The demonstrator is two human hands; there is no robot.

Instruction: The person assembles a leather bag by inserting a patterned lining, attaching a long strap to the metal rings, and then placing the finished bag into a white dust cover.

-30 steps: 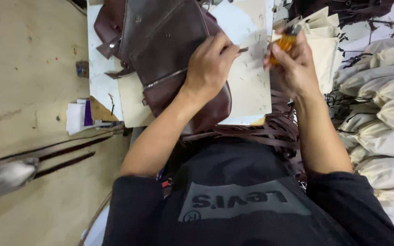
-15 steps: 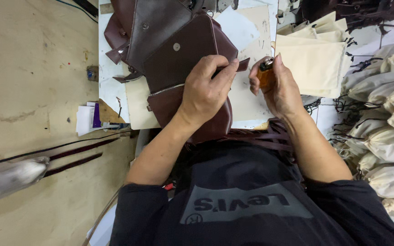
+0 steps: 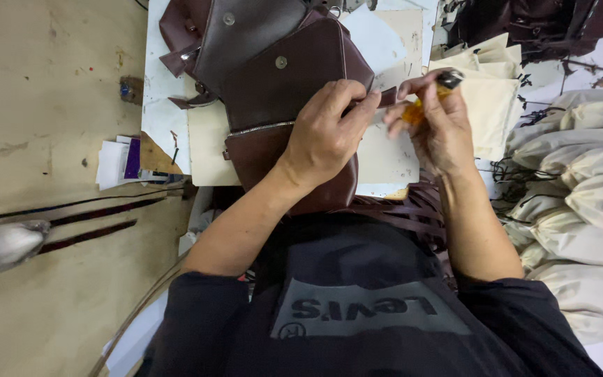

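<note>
A dark brown leather bag (image 3: 280,77) with a zip and snap studs lies on a white work table (image 3: 165,105). My left hand (image 3: 326,132) rests on the bag and pinches a small brown tab at its right edge. My right hand (image 3: 437,122) holds a small orange lighter (image 3: 423,105) with a dark top, right beside that tab. No flame shows.
Cream cloth bags (image 3: 490,91) are stacked at the table's right, with more pale bags (image 3: 581,181) piled on the floor. Brown leather straps (image 3: 413,213) hang over the near edge. Papers (image 3: 120,160) lie left of the table. More dark leather goods (image 3: 546,24) sit at the top right.
The view has shifted, so the bag and hands sit lower in the frame. My right hand with the lighter has come closer to the tab that my left hand pinches.
</note>
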